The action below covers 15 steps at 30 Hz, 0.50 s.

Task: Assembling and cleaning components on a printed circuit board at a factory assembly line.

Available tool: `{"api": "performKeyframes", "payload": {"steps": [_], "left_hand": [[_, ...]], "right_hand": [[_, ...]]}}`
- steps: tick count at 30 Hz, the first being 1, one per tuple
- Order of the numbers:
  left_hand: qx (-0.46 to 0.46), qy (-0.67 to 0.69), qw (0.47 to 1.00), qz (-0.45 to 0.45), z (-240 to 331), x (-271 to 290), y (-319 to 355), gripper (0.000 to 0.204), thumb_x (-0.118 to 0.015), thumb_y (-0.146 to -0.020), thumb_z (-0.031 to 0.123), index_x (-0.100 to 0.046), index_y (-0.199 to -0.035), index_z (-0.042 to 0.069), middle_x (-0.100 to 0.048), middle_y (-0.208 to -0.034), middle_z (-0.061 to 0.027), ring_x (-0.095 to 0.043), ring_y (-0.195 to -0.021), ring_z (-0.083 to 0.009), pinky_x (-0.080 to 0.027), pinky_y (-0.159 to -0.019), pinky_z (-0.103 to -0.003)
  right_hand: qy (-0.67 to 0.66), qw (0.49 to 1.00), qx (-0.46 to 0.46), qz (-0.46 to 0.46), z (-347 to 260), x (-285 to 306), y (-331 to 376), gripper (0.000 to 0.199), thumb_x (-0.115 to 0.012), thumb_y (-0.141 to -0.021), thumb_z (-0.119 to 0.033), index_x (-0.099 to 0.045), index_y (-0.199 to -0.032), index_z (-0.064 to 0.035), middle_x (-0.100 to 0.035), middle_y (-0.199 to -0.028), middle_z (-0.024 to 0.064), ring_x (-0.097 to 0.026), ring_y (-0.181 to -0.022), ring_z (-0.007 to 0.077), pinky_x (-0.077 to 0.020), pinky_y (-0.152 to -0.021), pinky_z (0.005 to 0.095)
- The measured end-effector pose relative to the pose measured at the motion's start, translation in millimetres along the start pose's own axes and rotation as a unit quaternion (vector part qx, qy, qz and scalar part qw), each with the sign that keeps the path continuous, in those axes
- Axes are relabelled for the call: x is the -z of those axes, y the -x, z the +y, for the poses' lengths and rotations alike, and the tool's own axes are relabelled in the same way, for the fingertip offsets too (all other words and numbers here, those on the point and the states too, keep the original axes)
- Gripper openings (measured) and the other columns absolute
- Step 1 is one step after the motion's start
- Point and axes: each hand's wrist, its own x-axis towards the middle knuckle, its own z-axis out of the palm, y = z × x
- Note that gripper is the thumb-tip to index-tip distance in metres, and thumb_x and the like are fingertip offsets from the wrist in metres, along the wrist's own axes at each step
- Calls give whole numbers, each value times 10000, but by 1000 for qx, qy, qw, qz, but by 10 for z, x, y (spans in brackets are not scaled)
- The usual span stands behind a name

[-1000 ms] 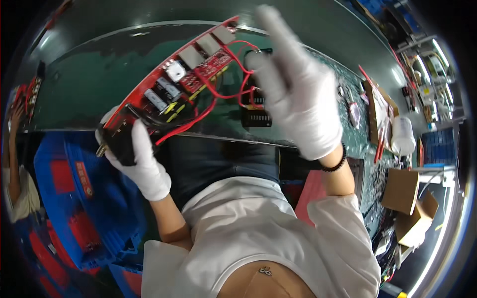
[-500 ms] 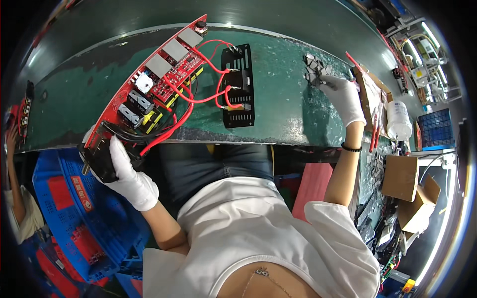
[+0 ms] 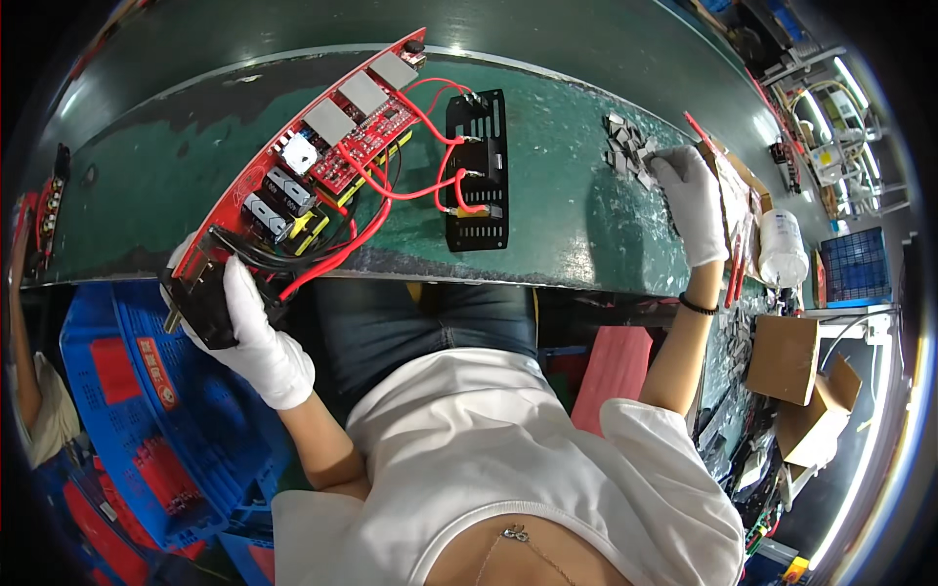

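My left hand, in a white glove, grips the black end block of a long red electronics assembly that lies slanted across the green bench. Red wires run from its circuit board to a black slotted metal plate lying flat on the bench. My right hand, also gloved, reaches far right to a heap of small grey parts; its fingertips rest on them, and whether it has pinched one I cannot tell.
Blue plastic crates with red parts stand at the lower left. A white cylindrical container and cardboard boxes sit at the right. Another person's arm shows at the left edge.
My right hand has swung from over the red assembly out to the grey parts at the far right. The left hand has kept its hold; the assembly barely moved.
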Motion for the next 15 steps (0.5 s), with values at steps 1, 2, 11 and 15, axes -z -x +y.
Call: {"api": "performKeyframes", "payload": {"steps": [1,2,11,15], "left_hand": [[-1,0,1000,2,-2,6,-9,291,-559,-804,29,-506,-1089,6,-554,-1001,-56,-528,-901,-128,-428,-820,-263],[1,2,1000,-2,-9,13,-20,294,-565,-795,28,-508,-1083,7,-552,-1001,-55,-524,-904,-130,-422,-828,-267],[22,29,999,-10,20,-4,-1,324,-617,-781,28,-488,-1078,36,-534,-1013,-42,-509,-924,-113,-409,-841,-274],[-3,17,999,-45,35,12,-4,358,-635,-781,32,-457,-1092,46,-519,-996,-37,-502,-908,-108,-410,-820,-259]], "right_hand": [[0,1000,2,-1,-47,10,17,178,-573,-833,-65,-615,-1001,-20,-650,-866,64,-605,-754,114,-482,-705,248],[-79,996,15,-42,-202,15,52,206,-554,-843,-47,-611,-1041,-33,-639,-891,45,-587,-763,90,-480,-711,233],[-238,945,53,-218,-1280,-196,140,160,-544,-864,-57,-620,-992,2,-614,-881,14,-550,-739,73,-481,-712,217],[-255,930,99,-247,-1677,-374,104,144,-612,-809,-36,-636,-947,-4,-629,-862,25,-582,-752,94,-484,-692,230]]}}
